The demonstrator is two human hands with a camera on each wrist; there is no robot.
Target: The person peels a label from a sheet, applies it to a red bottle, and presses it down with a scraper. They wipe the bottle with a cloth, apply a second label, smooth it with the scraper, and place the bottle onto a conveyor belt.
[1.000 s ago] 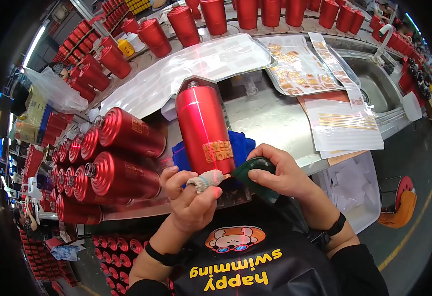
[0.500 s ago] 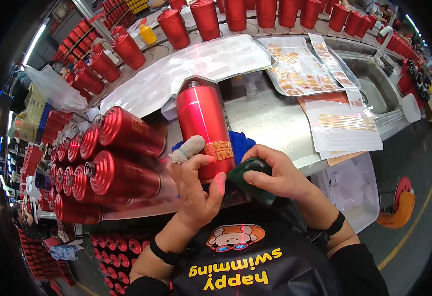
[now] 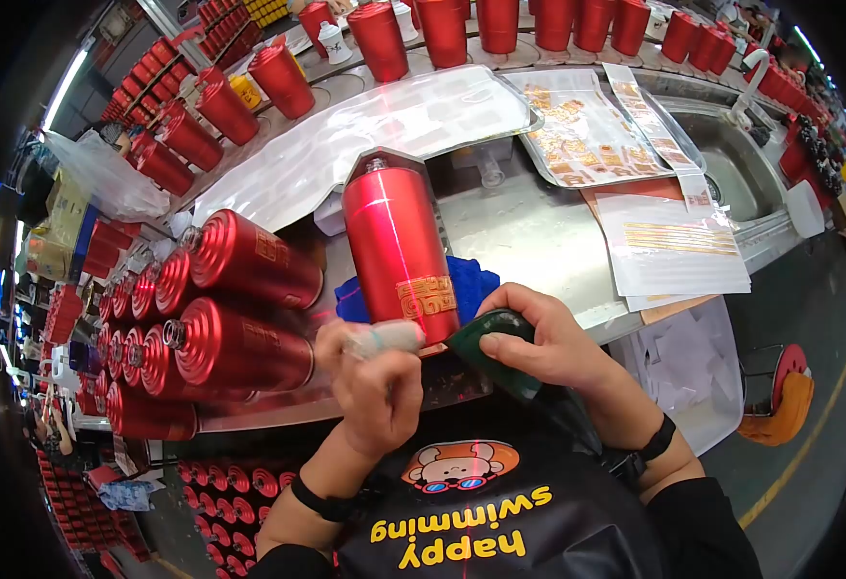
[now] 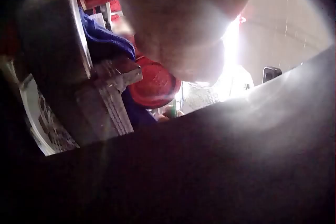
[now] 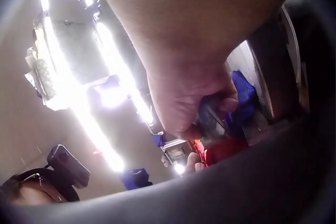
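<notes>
1. Resting at the centre of the frame, a red bottle (image 3: 399, 241) points its neck to the top of the picture, over a blue cloth (image 3: 481, 282) on the metal worktop (image 3: 514, 236).
2. A gold decal (image 3: 426, 296) marks the bottle's side, close to its base.
3. Just below it, the left hand (image 3: 374, 391) is blurred, a pale finger cover (image 3: 391, 337) crossing in front of the base's left part; whether its fingers pinch anything cannot be told.
4. Right of the base, the right hand (image 3: 548, 343) grips a dark green piece (image 3: 495, 352), fingers clamped on it with the thumb on top, its tip beside the bottle's base.
5. At left in the frame, more red bottles (image 3: 244, 343) lie stacked on their sides, necks pointing left.
6. A sheet of gold decals (image 3: 577, 135) lies at upper right, above white paper with gold strips (image 3: 679, 241); a sink (image 3: 746, 183) is at far right.
7. Upright red vessels (image 3: 379, 41) line the top edge; a black apron (image 3: 582, 511) reading "happy swimming" fills the bottom.
</notes>
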